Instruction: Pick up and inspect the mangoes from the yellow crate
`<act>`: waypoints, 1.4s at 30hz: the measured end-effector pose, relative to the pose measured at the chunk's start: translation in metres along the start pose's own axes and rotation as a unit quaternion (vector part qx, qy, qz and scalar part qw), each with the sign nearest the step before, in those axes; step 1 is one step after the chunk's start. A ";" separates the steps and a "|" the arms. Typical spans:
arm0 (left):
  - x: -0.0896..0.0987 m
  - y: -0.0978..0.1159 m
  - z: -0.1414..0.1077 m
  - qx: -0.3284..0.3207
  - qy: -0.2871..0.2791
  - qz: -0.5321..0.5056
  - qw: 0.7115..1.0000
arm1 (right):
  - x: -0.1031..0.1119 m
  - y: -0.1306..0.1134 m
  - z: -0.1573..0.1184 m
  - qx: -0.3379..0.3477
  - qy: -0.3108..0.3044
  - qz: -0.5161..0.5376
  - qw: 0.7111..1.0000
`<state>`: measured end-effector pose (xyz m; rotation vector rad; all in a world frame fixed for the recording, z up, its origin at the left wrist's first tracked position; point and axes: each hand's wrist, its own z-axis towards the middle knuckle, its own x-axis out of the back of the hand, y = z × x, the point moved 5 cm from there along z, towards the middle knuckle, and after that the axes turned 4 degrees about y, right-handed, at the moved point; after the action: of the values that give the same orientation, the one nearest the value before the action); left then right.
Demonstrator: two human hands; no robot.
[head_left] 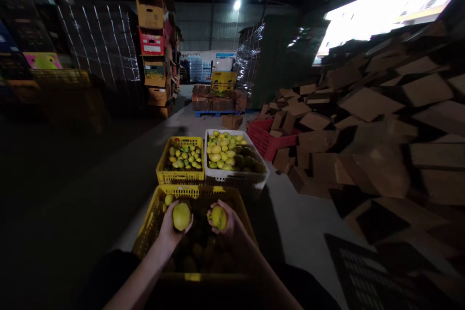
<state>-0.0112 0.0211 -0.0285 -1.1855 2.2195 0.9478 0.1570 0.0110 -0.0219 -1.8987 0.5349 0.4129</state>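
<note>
The left hand (167, 228) grips a yellow-green lemon (181, 216), its fingers curled round the sides and the broad face of the fruit turned up; the right hand (232, 223) grips a second lemon (219, 217), smaller in view and darker on its lower part, with the fingers bent about it; the two fruits are apart, both over the far half of the near yellow crate (218, 193), the first toward its left edge and the second toward its right edge; another lemon (168, 199) sits inside that crate at the far left corner, while the fruit lower down in it lies in deep shadow and is hard to make out.

Beyond the far edge of this crate stand two more, side by side; a smaller yellow crate (180, 179) at the left holds small yellow and green lemons, and a white crate (236, 181) at the right is heaped with larger ones, shaded toward its near right corner; a red crate (269, 140) stands behind the white crate's right edge, beside a large pile of cardboard boxes (370, 104).
</note>
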 end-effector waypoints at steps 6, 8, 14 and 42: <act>0.001 -0.006 0.002 0.017 0.002 0.014 1.000 | -0.019 0.000 -0.002 -0.093 0.029 0.081 0.992; 0.001 -0.007 0.002 0.016 0.002 0.012 1.000 | -0.025 -0.003 -0.005 -0.089 0.022 0.096 0.991; 0.003 -0.009 0.006 0.037 -0.008 0.007 0.999 | -0.040 -0.006 -0.006 -0.056 0.028 0.088 0.994; -0.014 0.003 -0.015 0.022 -0.101 -0.019 0.994 | -0.065 -0.011 -0.004 0.081 -0.102 -0.002 0.991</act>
<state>-0.0075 0.0190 -0.0084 -1.0596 2.0408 0.9536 0.1082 0.0224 0.0219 -1.6792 0.4156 0.5394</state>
